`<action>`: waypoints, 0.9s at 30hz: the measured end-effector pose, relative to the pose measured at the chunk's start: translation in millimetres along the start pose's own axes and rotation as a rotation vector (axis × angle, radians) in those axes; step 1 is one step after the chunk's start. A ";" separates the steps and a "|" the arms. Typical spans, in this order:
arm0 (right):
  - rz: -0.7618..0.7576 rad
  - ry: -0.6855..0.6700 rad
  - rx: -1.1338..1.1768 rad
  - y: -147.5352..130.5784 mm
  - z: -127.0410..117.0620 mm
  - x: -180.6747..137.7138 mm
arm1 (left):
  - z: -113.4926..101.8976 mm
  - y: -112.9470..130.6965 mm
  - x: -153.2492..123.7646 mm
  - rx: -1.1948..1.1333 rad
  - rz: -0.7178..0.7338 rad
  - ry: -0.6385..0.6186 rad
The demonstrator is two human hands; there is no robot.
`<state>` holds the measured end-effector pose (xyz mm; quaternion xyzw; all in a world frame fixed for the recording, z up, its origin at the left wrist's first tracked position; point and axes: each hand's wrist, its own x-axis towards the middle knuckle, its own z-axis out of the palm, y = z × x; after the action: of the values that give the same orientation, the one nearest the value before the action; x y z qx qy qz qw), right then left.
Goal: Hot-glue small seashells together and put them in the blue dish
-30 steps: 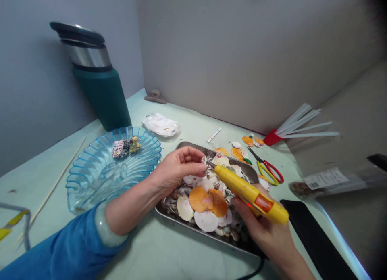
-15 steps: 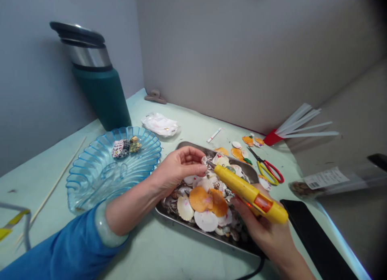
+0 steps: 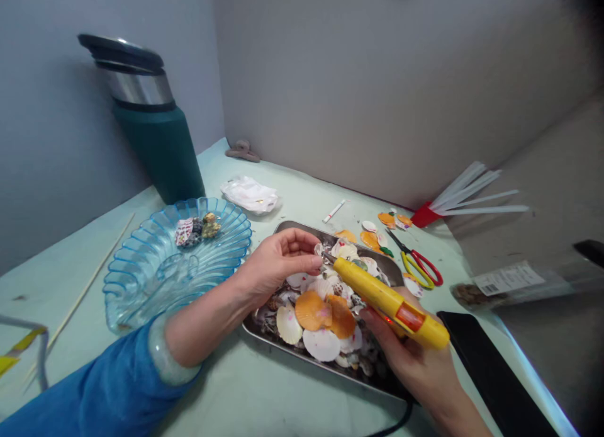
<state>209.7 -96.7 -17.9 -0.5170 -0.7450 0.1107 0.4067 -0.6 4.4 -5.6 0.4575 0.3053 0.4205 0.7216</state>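
Over a metal tray point(image 3: 283, 346) full of seashells, my left hand point(image 3: 287, 257) pinches a small, pale, shiny piece point(image 3: 319, 251), perhaps a shell, between thumb and fingers. My right hand point(image 3: 415, 355) is wrapped round a yellow hot glue gun point(image 3: 377, 292) with a glowing red light. Its metal nozzle points left and touches, or nearly touches, the small piece. In the tray, orange scallop shells point(image 3: 325, 312) and white scallop shells point(image 3: 321, 344) lie on top of smaller shells. The glue gun's black cord point(image 3: 401, 418) runs out below the tray.
Left of the tray is a blue shell-shaped dish point(image 3: 221, 261) holding decorated shells point(image 3: 195, 229). Behind it stands a teal bottle point(image 3: 155, 147). At right lie scissors point(image 3: 422, 270), a red cup point(image 3: 425, 215) of glue sticks, a plastic bag point(image 3: 509, 283) and a black slab point(image 3: 491, 374).
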 end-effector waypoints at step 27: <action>-0.030 0.012 -0.026 -2.5 -0.5 2.9 | -0.8 -1.2 0.1 0.049 0.018 0.023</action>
<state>208.0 -95.4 -14.7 -0.5115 -0.7517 0.0920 0.4060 -0.9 4.5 -7.0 0.4729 0.3197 0.4248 0.7026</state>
